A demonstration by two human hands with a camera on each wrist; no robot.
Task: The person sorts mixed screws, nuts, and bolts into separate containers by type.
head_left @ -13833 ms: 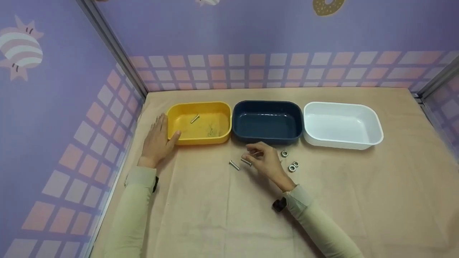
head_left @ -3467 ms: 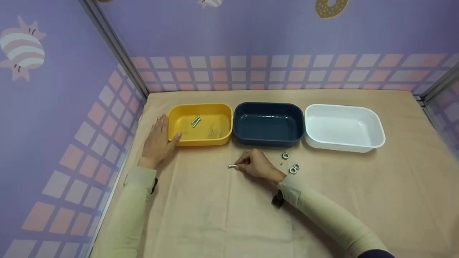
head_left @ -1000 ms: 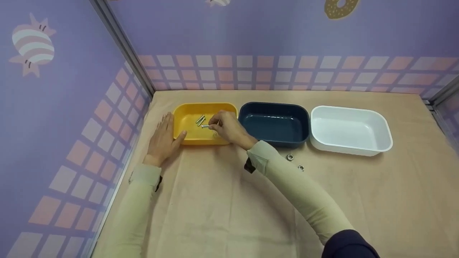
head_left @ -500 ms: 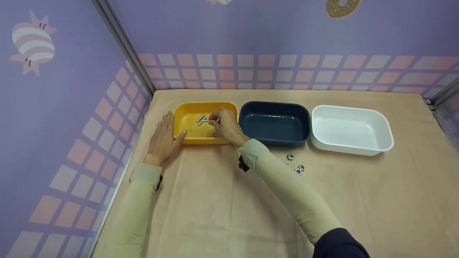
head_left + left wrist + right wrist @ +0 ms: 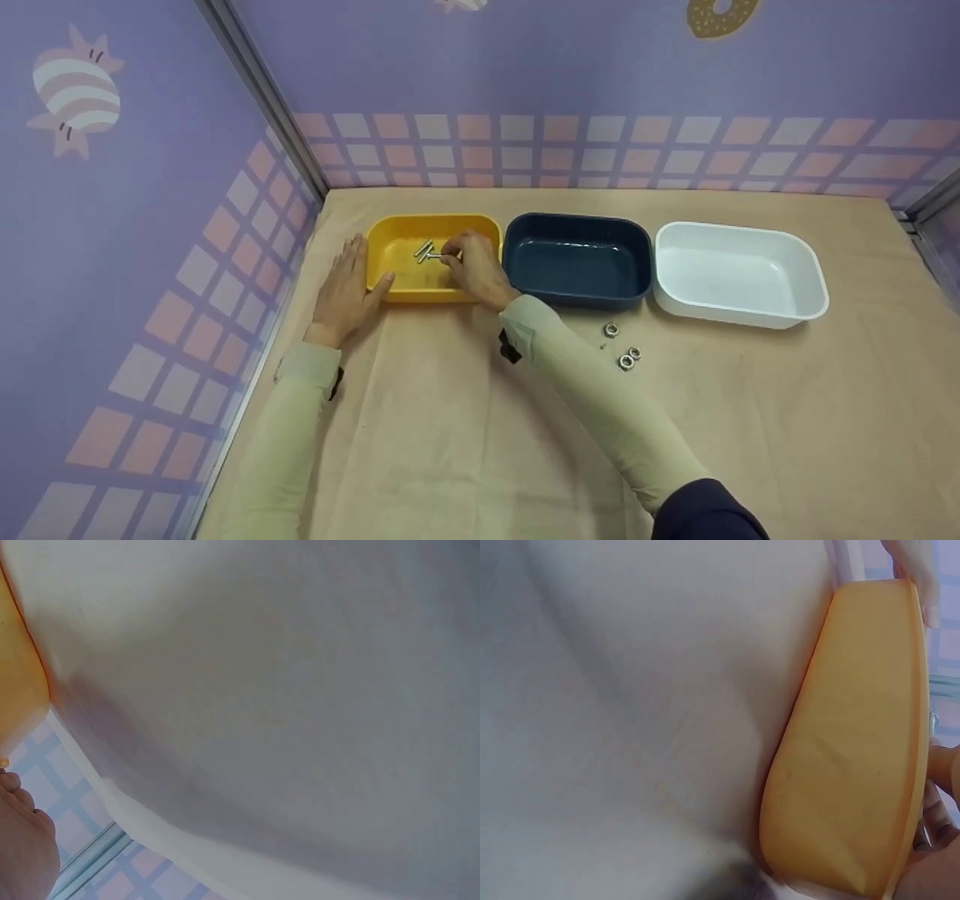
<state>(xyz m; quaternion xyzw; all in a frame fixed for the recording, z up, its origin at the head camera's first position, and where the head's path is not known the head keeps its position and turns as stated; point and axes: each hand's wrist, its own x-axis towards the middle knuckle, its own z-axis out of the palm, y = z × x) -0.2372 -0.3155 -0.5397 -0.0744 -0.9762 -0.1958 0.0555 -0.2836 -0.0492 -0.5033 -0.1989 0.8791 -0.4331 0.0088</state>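
Inside the yellow tray [image 5: 427, 295], my right hand [image 5: 478, 265] pinches a silver bolt [image 5: 435, 256] between thumb and fingertips. The end of this bolt overlaps two other bolts [image 5: 422, 250] that lie side by side on the tray's floor. My left hand [image 5: 343, 296] rests at the tray's left side, fingers straight along the wall and thumb at the front corner. In the right wrist view the tray's outer wall [image 5: 847, 735] hides much of the right hand [image 5: 934, 855]. The left wrist view catches only part of the left hand [image 5: 26, 847] beside the tray [image 5: 19, 675].
A dark blue tray [image 5: 577, 302] and a white tray [image 5: 739, 318] stand in a row to the right of the yellow one. Three nuts, one of them this nut [image 5: 611, 330], lie on the cloth before them, with a tiny speck [image 5: 603, 346] nearby. Patterned walls [image 5: 525, 67] enclose the table.
Earlier the tray held one bolt, then two, while my right hand picked from the cloth. It has since carried the last bolt left into the tray. My left hand has stayed.
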